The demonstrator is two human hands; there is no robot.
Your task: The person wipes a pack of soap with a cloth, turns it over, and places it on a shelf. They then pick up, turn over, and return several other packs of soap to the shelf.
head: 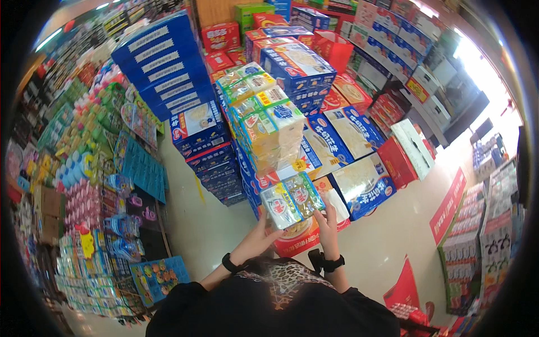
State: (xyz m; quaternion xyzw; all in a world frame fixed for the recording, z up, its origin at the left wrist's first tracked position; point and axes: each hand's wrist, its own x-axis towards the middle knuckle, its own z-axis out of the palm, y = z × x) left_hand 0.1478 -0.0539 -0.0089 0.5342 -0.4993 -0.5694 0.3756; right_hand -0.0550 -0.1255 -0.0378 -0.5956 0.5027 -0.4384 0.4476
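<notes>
A plastic-wrapped pack point(292, 201), apparently of paper tissues, lies between my two hands, one half white and the other green and brown. My left hand point(260, 236) grips its lower left side, with the thumb along the near edge. At the right end, my right hand point(329, 221) has its fingers against the wrapping. Just beyond stands a tall bundle of similar tissue packs point(273, 130), wrapped in clear film with green straps, on top of blue drink cartons. Below the held pack, a red and orange carton point(297, 242) shows partly, covered by my hands.
Blue cartons point(364, 185) spread out to the right, beside a red box point(398, 162) and an upright white box point(414, 147). More blue cartons point(206, 168) are stacked left. Racks of toys point(122, 227) line the left aisle; a goods display point(465, 252) stands right.
</notes>
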